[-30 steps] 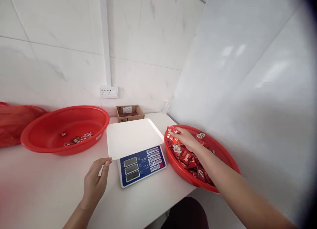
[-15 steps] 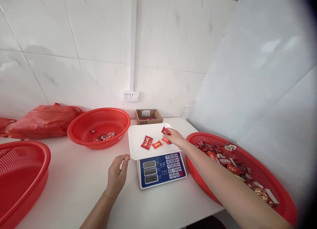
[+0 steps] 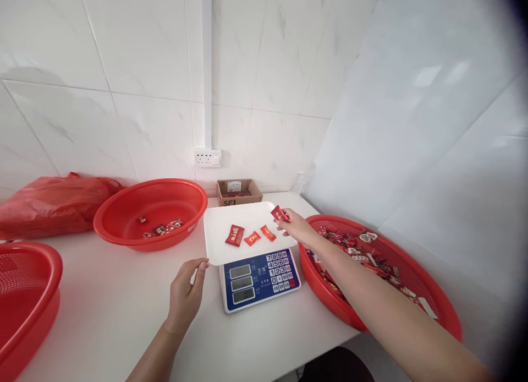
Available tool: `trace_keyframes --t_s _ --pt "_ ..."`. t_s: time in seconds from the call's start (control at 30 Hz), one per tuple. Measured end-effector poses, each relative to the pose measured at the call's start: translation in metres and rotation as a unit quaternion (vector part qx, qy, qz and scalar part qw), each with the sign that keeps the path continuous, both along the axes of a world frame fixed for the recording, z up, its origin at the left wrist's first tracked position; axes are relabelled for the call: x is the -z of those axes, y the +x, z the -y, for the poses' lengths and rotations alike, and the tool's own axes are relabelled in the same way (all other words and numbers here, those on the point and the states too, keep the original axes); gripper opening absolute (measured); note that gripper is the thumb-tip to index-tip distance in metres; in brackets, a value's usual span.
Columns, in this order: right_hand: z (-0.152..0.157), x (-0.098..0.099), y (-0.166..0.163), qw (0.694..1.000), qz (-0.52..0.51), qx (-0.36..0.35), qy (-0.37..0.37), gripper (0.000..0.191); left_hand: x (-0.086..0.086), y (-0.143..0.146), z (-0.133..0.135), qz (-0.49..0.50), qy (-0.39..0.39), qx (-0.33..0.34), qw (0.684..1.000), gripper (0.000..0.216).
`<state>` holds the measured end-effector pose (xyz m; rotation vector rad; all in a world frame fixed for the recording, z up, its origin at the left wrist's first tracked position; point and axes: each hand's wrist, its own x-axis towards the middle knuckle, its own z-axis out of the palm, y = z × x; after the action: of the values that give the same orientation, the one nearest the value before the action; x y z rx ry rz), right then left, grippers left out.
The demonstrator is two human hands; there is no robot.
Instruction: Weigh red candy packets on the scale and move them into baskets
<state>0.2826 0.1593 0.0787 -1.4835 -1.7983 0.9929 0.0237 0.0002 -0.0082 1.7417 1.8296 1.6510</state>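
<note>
A blue-fronted electronic scale [image 3: 259, 276] with a white weighing tray [image 3: 218, 244] stands in the middle of the white table. Three red wrapped candies [image 3: 251, 236] lie on the tray. My right hand [image 3: 297, 228] hovers over the tray's right edge, fingers pinched on another red candy [image 3: 280, 213]. My left hand [image 3: 185, 295] rests on the table by the tray's front left corner, fingers loosely curled, nothing in it. A red basket [image 3: 437, 321] full of red candies stands right of the scale.
A red basket [image 3: 124, 234] holding a few candies stands left of the scale; a further red basket [image 3: 28, 299] is at the far left. A red plastic bag [image 3: 53, 203], a small cardboard box [image 3: 239, 191] and a wall socket [image 3: 208, 158] are at the back.
My right hand left the candy basket with candies, and three now lie on the scale tray. One candy stays in its fingers. The view shifted; my left hand stayed by the tray corner.
</note>
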Motion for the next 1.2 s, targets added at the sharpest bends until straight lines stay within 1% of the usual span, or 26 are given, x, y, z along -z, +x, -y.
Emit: trace_keyframes --t_s 0.07,0.17,0.2,0.3,0.33,0.37,0.47,0.53,0.63,0.7,0.77,0.83,0.9,1.0,1.07,1.13,1.2 --pt "0.005 -0.004 0.015 1.000 0.024 0.012 0.017 0.023 0.000 -0.001 0.000 0.001 -0.002 -0.008 1.000 0.029" --pt "0.016 -0.015 0.049 0.997 0.058 0.020 0.044 0.022 0.000 -0.003 0.000 0.001 -0.012 -0.027 1.000 0.031" --pt "0.020 -0.019 0.063 0.997 0.067 0.004 0.030 0.023 0.000 -0.003 0.000 0.001 -0.017 -0.032 0.999 0.031" --pt "0.030 -0.029 0.108 0.991 0.102 -0.053 -0.069 0.034 0.000 -0.002 -0.001 -0.002 -0.028 -0.035 0.999 0.033" --pt "0.032 -0.029 0.123 0.987 0.128 -0.051 -0.087 0.038 0.001 -0.001 -0.001 -0.004 -0.031 -0.035 0.999 0.034" --pt "0.032 -0.027 0.136 0.983 0.159 -0.037 -0.087 0.039 0.001 -0.001 -0.001 -0.008 -0.034 -0.034 0.999 0.035" --pt "0.034 -0.010 0.165 0.968 0.246 0.019 -0.046 0.042 0.003 0.001 -0.002 -0.016 -0.044 -0.036 0.998 0.036" --pt "0.038 0.006 0.174 0.963 0.264 0.027 -0.043 0.043 0.004 0.001 -0.003 -0.016 -0.051 -0.039 0.998 0.037" --pt "0.045 0.021 0.176 0.962 0.270 -0.002 -0.048 0.040 0.004 -0.001 -0.003 -0.014 -0.068 -0.044 0.997 0.036" --pt "0.047 0.024 0.178 0.961 0.268 -0.033 -0.060 0.033 0.004 -0.001 -0.004 -0.015 -0.080 -0.051 0.995 0.036" --pt "0.045 0.022 0.183 0.960 0.269 -0.045 -0.064 0.029 0.005 -0.003 -0.005 -0.020 -0.086 -0.057 0.994 0.035" --pt "0.038 0.020 0.192 0.958 0.282 -0.013 -0.044 0.031 0.008 -0.005 -0.006 -0.029 -0.085 -0.061 0.994 0.034" --pt "0.030 0.022 0.201 0.950 0.309 0.048 -0.021 0.040 0.011 -0.008 -0.007 -0.038 -0.085 -0.059 0.994 0.033" --pt "0.022 0.035 0.209 0.928 0.352 0.121 -0.030 0.061 0.014 -0.011 -0.009 -0.043 -0.091 -0.052 0.994 0.033" --pt "0.022 0.045 0.207 0.918 0.369 0.140 -0.047 0.068 0.013 -0.011 -0.009 -0.043 -0.092 -0.045 0.994 0.033" --pt "0.023 0.054 0.202 0.914 0.375 0.143 -0.052 0.064 0.012 -0.010 -0.009 -0.044 -0.092 -0.042 0.994 0.032" --pt "0.025 0.058 0.199 0.917 0.371 0.137 -0.044 0.052 0.010 -0.008 -0.009 -0.041 -0.093 -0.043 0.994 0.033"
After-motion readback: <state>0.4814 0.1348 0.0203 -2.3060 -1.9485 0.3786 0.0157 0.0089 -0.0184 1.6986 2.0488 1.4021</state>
